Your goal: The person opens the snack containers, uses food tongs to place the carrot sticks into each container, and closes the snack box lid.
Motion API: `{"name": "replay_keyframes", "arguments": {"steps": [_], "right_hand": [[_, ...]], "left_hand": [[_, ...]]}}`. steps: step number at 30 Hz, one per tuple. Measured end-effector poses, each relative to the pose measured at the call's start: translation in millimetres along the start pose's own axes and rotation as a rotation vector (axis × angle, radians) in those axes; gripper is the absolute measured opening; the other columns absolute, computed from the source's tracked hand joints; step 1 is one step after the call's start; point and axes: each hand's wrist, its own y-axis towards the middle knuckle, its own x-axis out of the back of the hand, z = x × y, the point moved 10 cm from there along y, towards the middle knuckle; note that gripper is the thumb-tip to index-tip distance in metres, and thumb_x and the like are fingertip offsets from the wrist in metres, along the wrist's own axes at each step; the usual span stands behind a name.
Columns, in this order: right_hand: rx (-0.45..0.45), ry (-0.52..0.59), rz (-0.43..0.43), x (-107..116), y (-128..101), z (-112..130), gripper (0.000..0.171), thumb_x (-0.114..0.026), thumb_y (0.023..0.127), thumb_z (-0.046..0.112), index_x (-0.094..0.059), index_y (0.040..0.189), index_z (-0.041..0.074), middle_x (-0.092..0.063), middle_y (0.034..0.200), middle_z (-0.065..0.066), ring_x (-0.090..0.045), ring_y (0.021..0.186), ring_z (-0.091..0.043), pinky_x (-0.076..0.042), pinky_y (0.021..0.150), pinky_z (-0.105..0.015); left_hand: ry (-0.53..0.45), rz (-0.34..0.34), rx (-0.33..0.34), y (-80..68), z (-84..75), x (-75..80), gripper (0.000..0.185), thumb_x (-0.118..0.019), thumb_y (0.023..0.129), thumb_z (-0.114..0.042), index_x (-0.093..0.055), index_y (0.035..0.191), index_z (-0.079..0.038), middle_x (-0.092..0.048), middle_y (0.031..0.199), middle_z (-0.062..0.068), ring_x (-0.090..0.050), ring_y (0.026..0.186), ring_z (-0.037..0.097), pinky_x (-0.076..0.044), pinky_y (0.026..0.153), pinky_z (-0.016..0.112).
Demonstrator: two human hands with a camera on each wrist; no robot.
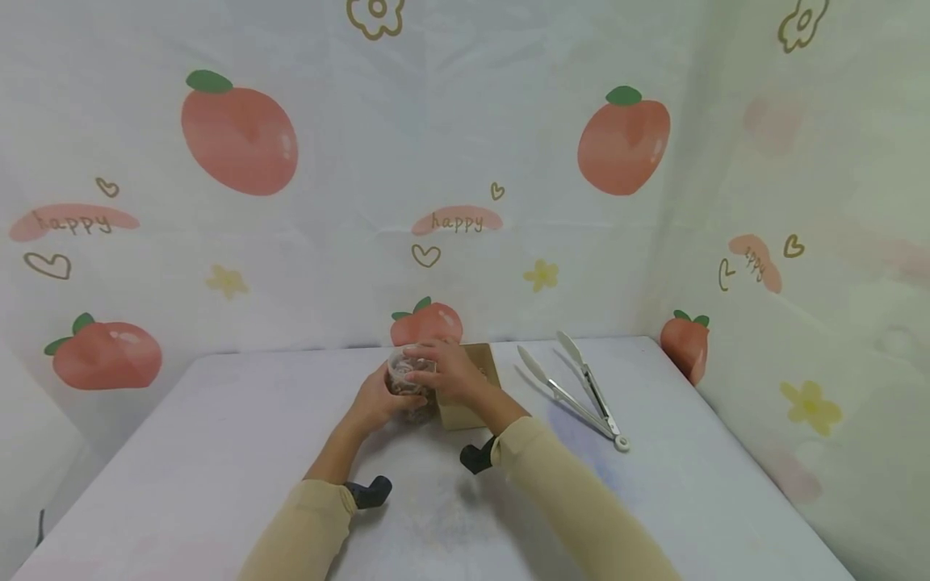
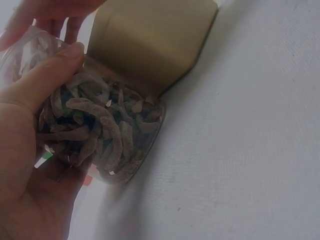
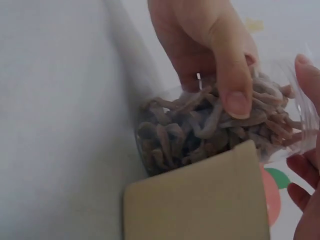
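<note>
At the far middle of the pale, faintly mottled table [image 1: 218, 452], both hands were closed on one item: a small clear plastic jar filled with brown, curled dried strips [image 1: 407, 386]. The left hand [image 1: 378, 401] gripped the jar from the side, its thumb laid across the wall, as the left wrist view confirmed at the jar [image 2: 107, 135] and hand [image 2: 27, 165]. The right hand [image 1: 445, 369] lay over the jar's top with fingers curled round the rim; in the right wrist view only its fingertips [image 3: 306, 75] showed at the edge of the jar [image 3: 200, 130], with the left hand [image 3: 210, 45] on the far side. Whether a lid was fitted could not be determined.

The jar stood touching a small tan cardboard box [image 1: 472, 395], which sat just to its right, partly hidden by the right hand. The box was also seen directly against the jar in both wrist views [image 2: 150, 42] [image 3: 200, 200].

A pair of white plastic-and-metal tongs [image 1: 581, 391] lay on the table to the right of the box, apart from it, arms spread open and pointing toward the back wall. Both forearms wore beige sleeves [image 1: 581, 508]. A white backdrop printed with peaches [image 1: 240, 137] enclosed the table at the rear and right.
</note>
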Motion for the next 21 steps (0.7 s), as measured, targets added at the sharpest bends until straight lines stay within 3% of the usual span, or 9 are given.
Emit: {"name": "replay_keyframes", "arguments": {"steps": [11, 16, 21], "right_hand": [[-0.002, -0.212, -0.138, 0.4, -7.2, 2.0, 0.043, -0.069, 0.088, 0.038, -0.066, 0.127, 0.018, -0.061, 0.128, -0.004, -0.05, 0.113, -0.025, -0.039, 0.097, -0.046], [0.005, -0.231, -0.172, 1.4, -8.6, 3.1, 0.043, -0.068, 0.088, 0.038, -0.067, 0.125, 0.017, -0.061, 0.128, -0.006, -0.05, 0.116, -0.027, -0.037, 0.099, -0.048], [-0.061, -0.205, -0.138, -3.4, -10.8, -3.0, 0.044, -0.066, 0.091, 0.04, -0.064, 0.129, 0.019, -0.059, 0.133, -0.005, -0.048, 0.122, -0.027, -0.035, 0.103, -0.05]], "left_hand": [[0.027, -0.026, 0.016, 1.9, 1.6, 0.4, 0.09, -0.088, 0.071, -0.034, -0.041, 0.142, -0.004, -0.052, 0.133, 0.018, -0.048, 0.123, 0.033, -0.039, 0.101, 0.051], [0.063, -0.046, 0.0, 2.0, -0.7, 2.3, 0.09, -0.088, 0.07, -0.034, -0.042, 0.14, -0.002, -0.054, 0.131, 0.02, -0.049, 0.122, 0.034, -0.039, 0.101, 0.051], [0.093, -0.028, 0.006, 0.4, -2.1, 1.8, 0.092, -0.088, 0.07, -0.036, -0.041, 0.14, 0.0, -0.053, 0.132, 0.022, -0.049, 0.122, 0.035, -0.038, 0.101, 0.052]]}}
